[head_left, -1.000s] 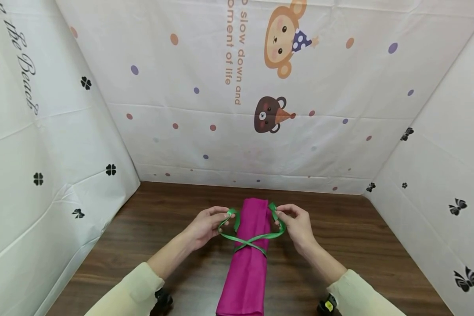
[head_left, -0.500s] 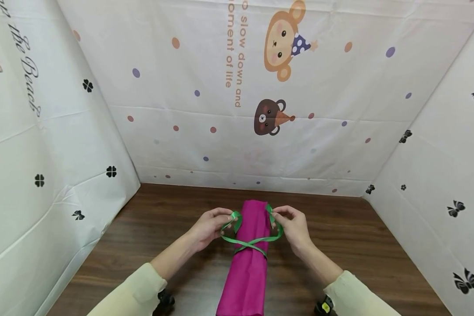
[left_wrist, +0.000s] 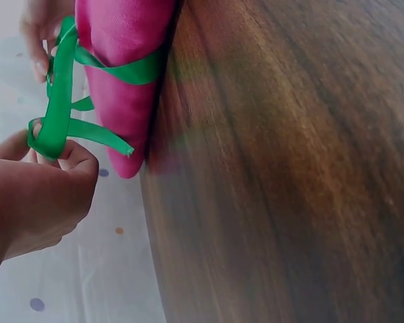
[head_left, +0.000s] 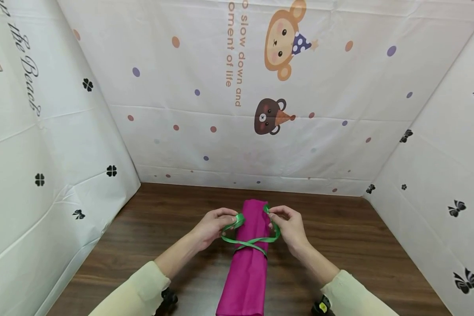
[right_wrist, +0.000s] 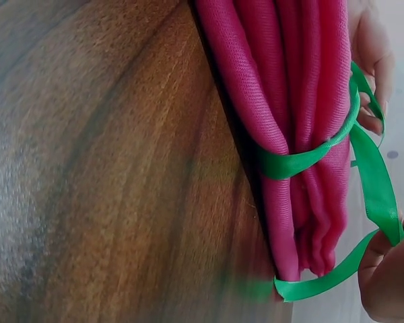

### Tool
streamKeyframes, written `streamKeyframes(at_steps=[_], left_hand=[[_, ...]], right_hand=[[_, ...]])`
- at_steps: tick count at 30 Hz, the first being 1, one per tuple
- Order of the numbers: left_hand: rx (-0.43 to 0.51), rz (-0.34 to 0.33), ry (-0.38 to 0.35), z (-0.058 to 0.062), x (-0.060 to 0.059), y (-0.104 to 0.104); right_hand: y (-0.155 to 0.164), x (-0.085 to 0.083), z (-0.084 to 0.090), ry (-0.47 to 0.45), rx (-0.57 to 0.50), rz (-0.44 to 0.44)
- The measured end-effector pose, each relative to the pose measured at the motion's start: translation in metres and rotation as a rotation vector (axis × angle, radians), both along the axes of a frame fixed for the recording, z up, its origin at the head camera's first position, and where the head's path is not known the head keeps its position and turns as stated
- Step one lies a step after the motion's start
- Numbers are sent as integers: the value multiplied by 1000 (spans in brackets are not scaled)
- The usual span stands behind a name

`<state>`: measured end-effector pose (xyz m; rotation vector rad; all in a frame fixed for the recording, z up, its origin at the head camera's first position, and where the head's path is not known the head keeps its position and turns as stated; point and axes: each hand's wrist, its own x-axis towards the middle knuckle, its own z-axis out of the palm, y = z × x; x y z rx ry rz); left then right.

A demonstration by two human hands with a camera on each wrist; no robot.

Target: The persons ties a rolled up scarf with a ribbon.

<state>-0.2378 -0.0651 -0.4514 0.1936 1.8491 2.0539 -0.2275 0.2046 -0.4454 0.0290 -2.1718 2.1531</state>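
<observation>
Fingers (head_left: 226, 216) of the left hand (head_left: 211, 226) curl in and pinch a loop of green ribbon (head_left: 248, 241) between thumb and forefinger, just off the left side of a rolled magenta cloth (head_left: 249, 259); the left wrist view shows the loop folded over the thumb tip, the rest of the hand cut off by the frame edge. The right hand (head_left: 290, 228) mirrors it on the roll's other side, thumb and forefinger closed on a second loop of the same ribbon, though in the right wrist view only two fingertips (right_wrist: 384, 266) show at the lower right corner and the pinch itself is partly out of frame. The ribbon wraps once around the roll and crosses over itself on top, near the roll's far half. The roll lies lengthwise along the middle of the wooden tabletop (head_left: 359, 245), its far end pointing at the back edge, its near end cut off by the bottom of the head view. Both forearms wear pale yellow sleeves (head_left: 130, 294). Dark wrist-worn devices (head_left: 324, 305) peek out below the cuffs, too cropped to make out. A printed white backdrop (head_left: 221, 114) with cartoon animals rises behind the tabletop's back edge and along both sides.
</observation>
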Motion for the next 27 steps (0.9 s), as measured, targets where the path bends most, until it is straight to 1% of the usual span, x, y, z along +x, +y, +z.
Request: streamKeyframes(at_steps=[8,13,18,27], left_hand=[[-18,-30,24,1,0,6],[-16,-57,34,4,0,12],[-20,-62,30,3,0,17],[-16,-60,16,2,-3,22]], right_hand=[[-5,0,-1,33,21,22],[-8,1,-1,60,33,34],[-13,2,-2,69,41,41],[-20,2,-1,108,56,103]])
